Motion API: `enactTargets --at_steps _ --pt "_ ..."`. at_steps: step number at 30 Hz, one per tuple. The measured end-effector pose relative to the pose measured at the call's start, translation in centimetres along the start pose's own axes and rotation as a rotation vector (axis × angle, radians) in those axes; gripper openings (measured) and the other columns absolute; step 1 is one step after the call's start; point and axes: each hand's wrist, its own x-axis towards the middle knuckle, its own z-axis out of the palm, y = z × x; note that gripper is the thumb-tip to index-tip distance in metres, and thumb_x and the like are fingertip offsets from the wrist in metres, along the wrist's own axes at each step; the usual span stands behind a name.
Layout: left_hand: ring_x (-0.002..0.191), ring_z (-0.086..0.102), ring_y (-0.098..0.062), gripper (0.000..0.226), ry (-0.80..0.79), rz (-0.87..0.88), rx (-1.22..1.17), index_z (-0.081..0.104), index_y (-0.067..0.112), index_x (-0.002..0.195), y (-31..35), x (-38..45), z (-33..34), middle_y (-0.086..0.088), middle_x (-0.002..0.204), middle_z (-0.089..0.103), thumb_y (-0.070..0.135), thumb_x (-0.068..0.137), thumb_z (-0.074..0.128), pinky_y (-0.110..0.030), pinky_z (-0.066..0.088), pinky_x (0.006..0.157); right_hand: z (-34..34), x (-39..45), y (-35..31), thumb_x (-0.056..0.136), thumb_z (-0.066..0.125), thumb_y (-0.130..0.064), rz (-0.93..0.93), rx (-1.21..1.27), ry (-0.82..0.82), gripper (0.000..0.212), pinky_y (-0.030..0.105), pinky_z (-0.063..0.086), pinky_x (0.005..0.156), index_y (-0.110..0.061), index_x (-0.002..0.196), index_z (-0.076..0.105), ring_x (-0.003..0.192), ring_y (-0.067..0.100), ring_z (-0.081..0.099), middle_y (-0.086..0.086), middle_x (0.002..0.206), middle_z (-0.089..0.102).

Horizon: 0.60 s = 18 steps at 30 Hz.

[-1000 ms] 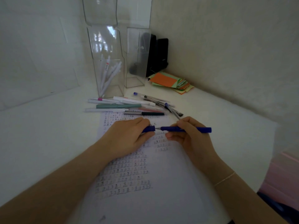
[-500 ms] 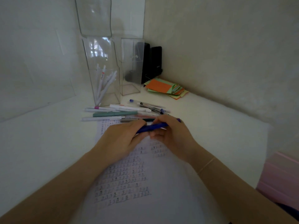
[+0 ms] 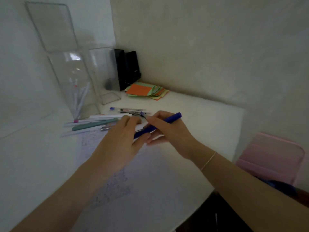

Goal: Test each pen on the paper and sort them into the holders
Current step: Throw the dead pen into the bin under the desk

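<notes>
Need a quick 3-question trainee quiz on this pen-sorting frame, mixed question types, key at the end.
1. True or false: the blue pen lies loose on the paper.
2. Which clear holder has pens in it? A) the left holder B) the right holder
3. Fill in: the stack of coloured notes lies in front of a ___ box near the wall corner.

Key:
1. False: the right hand grips it, and the left hand meets its lower end.
2. A
3. black
</notes>
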Motion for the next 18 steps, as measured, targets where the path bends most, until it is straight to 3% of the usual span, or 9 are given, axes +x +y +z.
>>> enactTargets --at_steps 3,8,10,12,15,18 --pt "0.11 0.051 -0.014 0.043 -0.073 0.078 -0.036 0.039 0.02 0.134 5.7 1.3 1.6 0.002 0.129 0.045 0.037 0.094 0.044 -0.022 0.037 0.089 -5.8 -2.3 -0.1 0.091 0.057 -0.008 -0.139 -0.083 0.239 0.015 0.037 0.058 0.061 -0.01 0.075 0.059 0.06 0.021 0.066 0.006 0.067 0.068" --pt "0.108 0.052 -0.019 0.028 -0.215 0.269 -0.148 0.053 0.016 0.121 14.5 4.9 8.3 0.0 0.124 0.051 0.021 0.096 0.044 -0.034 0.039 0.091 -18.1 -9.2 3.4 0.09 0.056 -0.004 -0.254 -0.137 0.835 0.014 0.024 0.052 0.055 -0.009 0.076 0.057 0.053 0.01 0.061 0.003 0.068 0.062" --pt "0.107 0.052 -0.023 0.027 -0.248 0.311 -0.149 0.055 0.013 0.119 17.2 6.5 11.5 -0.004 0.123 0.052 0.017 0.095 0.044 -0.036 0.039 0.09 -22.2 -12.5 7.7 0.088 0.058 -0.007 -0.139 -0.215 0.95 0.01 0.027 0.051 0.057 -0.008 0.079 0.06 0.059 0.013 0.061 0.005 0.068 0.062" --pt "0.106 0.051 -0.027 0.027 -0.244 0.31 -0.152 0.056 0.011 0.118 18.9 8.0 14.0 -0.007 0.123 0.052 0.014 0.094 0.044 -0.039 0.04 0.089 -25.5 -15.6 13.7 0.084 0.063 -0.008 0.066 -0.279 0.98 0.012 0.036 0.051 0.065 -0.009 0.073 0.064 0.069 0.027 0.064 0.01 0.068 0.064" --pt "0.111 0.048 -0.028 0.028 -0.243 0.262 -0.131 0.055 0.012 0.121 19.9 9.5 16.5 -0.007 0.127 0.05 0.013 0.094 0.044 -0.04 0.039 0.091 -28.3 -19.4 22.3 0.081 0.066 -0.01 0.451 -0.261 0.893 0.015 0.044 0.054 0.079 -0.016 0.068 0.067 0.077 0.031 0.065 0.009 0.073 0.068" --pt "0.114 0.046 -0.026 0.027 -0.213 0.241 -0.097 0.057 0.017 0.118 19.5 9.8 17.6 -0.004 0.128 0.05 0.013 0.094 0.046 -0.035 0.033 0.09 -28.5 -21.5 28.0 0.081 0.066 -0.01 0.743 -0.215 0.808 0.006 0.044 0.056 0.08 -0.009 0.085 0.07 0.08 0.032 0.066 0.014 0.08 0.069"
